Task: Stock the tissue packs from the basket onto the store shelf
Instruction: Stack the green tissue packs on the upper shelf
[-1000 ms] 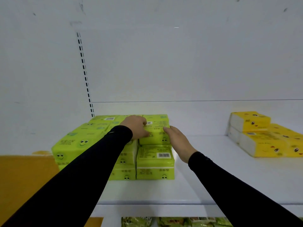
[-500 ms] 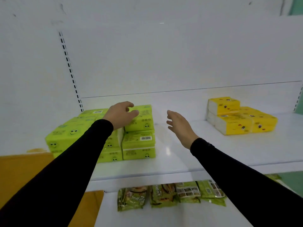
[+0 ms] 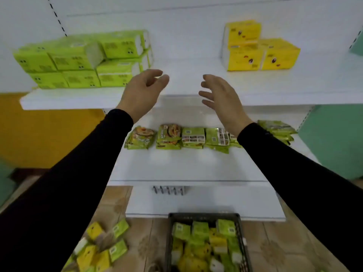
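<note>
2 empty hands (image 3: pixel 142 93) (image 3: pixel 221 97) above basket (image 3: pixel 240 232)

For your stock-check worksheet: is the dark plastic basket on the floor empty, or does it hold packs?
Not empty. The dark plastic basket holds many green and yellow tissue packs, heaped to near its rim.

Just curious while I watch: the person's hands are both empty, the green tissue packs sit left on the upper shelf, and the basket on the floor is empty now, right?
Not quite. The head view shows the basket holding green and yellow packs. The rest stands.
</note>
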